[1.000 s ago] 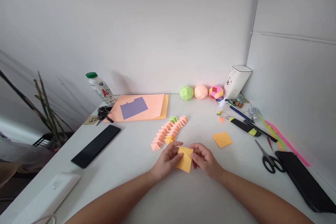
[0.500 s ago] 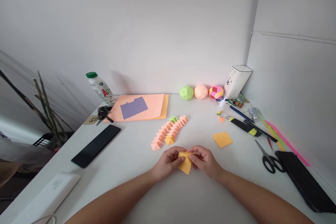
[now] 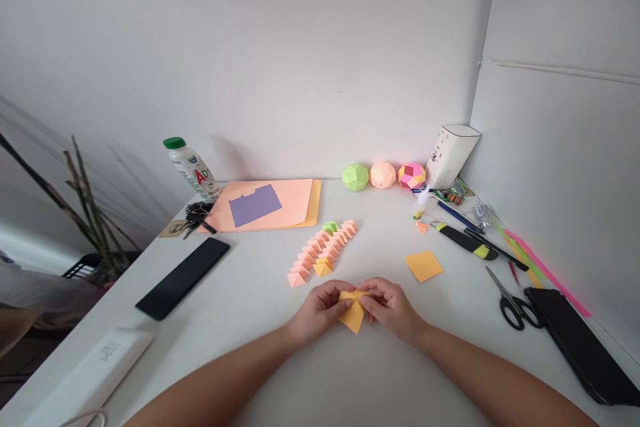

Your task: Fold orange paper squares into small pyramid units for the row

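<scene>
Forearms [image 3: 235, 367] angled inward, left hand [image 3: 320, 309] and right hand [image 3: 393, 309] close together, grips clamped on pointed yellow-orange folded paper [image 3: 353, 317].

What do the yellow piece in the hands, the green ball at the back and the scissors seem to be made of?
Yellow piece: seems to be matte paper, with thin edges and folds showing.
Green ball: probably matte paper too, its flat facets meeting at straight edges; the inside is hidden.
Scissors: greyish blades, likely metal; smooth black handles, perhaps plastic, though hard to confirm.
</scene>
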`<state>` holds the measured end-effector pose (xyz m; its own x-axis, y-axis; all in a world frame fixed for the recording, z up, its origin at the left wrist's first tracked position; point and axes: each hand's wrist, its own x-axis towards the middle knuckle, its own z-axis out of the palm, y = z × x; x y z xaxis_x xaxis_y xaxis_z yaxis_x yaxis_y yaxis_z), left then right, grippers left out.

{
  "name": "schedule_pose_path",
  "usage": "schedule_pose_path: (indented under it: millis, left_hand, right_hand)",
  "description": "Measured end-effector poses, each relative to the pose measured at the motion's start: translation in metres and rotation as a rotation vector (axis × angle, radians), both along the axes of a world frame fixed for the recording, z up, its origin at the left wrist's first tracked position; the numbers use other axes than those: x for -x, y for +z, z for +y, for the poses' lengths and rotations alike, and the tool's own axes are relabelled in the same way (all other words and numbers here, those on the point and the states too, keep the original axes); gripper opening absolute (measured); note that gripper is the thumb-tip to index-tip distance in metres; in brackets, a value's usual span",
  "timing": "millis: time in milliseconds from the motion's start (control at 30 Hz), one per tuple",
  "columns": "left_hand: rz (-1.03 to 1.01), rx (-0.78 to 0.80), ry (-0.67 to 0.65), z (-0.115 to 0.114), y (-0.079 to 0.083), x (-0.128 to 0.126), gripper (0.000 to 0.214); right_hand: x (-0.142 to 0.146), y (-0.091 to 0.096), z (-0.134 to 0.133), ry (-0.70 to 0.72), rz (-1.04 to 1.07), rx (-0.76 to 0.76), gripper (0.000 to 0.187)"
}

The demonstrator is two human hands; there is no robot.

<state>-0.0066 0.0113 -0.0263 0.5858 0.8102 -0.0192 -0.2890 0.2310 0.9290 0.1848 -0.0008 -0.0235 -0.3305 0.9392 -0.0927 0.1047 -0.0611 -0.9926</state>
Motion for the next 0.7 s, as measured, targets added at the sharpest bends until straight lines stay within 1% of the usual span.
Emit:
schedule_pose_path:
  millis: [267,500,700]
  left_hand:
    - [0.040,0.016,0.023,-0.0003,0.0043,-0.0020,0.024]
    - [0.043,0.014,0.036,-0.0005,0.0036,-0.0015,0.019]
    - [0.049,0.013,0.032,-0.0003,0.0033,-0.0008,0.020]
  right_hand:
    - [-0.0002,0.0011,0.0004,0.006,0.007,0.001,0.026]
    - [0.0013,0.0044,0.0000,0.007,0.000,0.010,0.027]
    - [0.0013,0.0023,0.0001,0.003,0.012,0.000,0.026]
